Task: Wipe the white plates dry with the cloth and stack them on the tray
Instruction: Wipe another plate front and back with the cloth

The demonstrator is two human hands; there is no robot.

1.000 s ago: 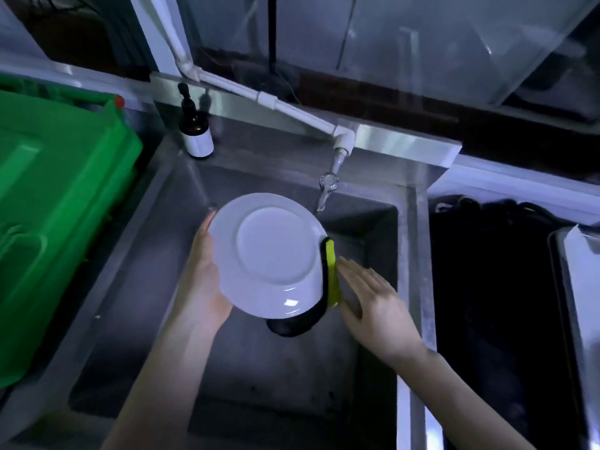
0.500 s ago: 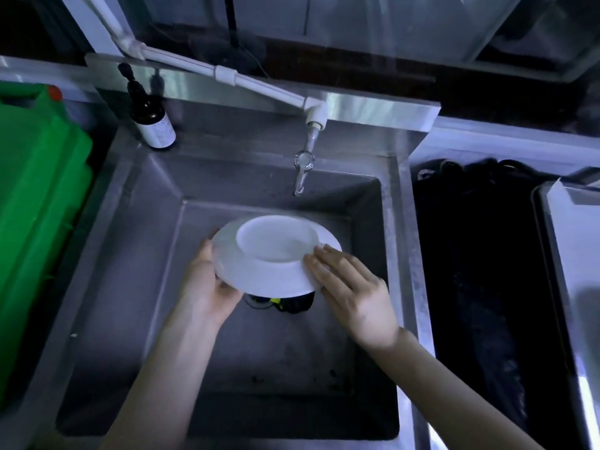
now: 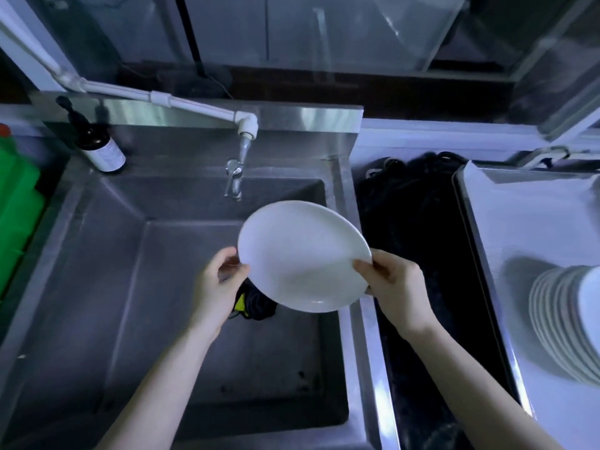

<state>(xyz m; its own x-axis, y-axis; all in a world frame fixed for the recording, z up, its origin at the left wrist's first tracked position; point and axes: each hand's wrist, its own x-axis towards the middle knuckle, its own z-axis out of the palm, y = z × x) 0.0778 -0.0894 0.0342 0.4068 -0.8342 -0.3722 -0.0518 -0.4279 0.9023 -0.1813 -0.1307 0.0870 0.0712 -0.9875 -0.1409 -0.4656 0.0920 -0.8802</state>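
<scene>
Holding plate [image 3: 302,254] now flipped face-up, left grip [image 3: 216,284] and right grip [image 3: 396,284] pinching its rim, cloth [image 3: 256,303] dropped in sink [image 3: 130,287]; wiping looks done, tray [image 3: 519,222] next.

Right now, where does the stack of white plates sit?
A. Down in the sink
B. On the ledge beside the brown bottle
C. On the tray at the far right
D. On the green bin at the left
C: the stack of plates stands on the tray at the far right edge of the view, well apart from the sink, over which one plate is held.
</scene>
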